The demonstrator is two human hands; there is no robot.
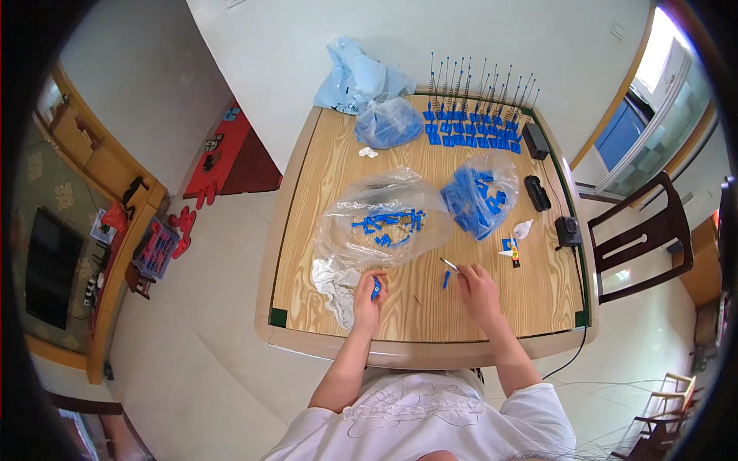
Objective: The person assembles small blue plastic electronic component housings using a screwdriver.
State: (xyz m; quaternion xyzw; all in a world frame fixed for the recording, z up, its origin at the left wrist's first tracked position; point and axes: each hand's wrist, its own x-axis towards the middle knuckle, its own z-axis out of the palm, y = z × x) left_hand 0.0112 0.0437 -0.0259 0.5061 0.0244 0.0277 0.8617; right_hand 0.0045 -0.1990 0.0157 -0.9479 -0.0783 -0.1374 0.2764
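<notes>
Near the front edge of the table, my left hand is closed around a small blue plastic part with a round light spot on it. My right hand pinches a slim, light-coloured pen-like tool with a dark tip, pointing up and left. Just below that tool lies a small blue plastic piece. A thin brown stick rests between my hands. Beyond them, a clear plastic bag lies spread with blue parts and brass-coloured bits in it.
Rows of blue bases with upright springs and rods stand at the back right. Blue-filled bags lie nearby. A white cloth is left; a small glue tube, white bottle, black holder and adapter sit right.
</notes>
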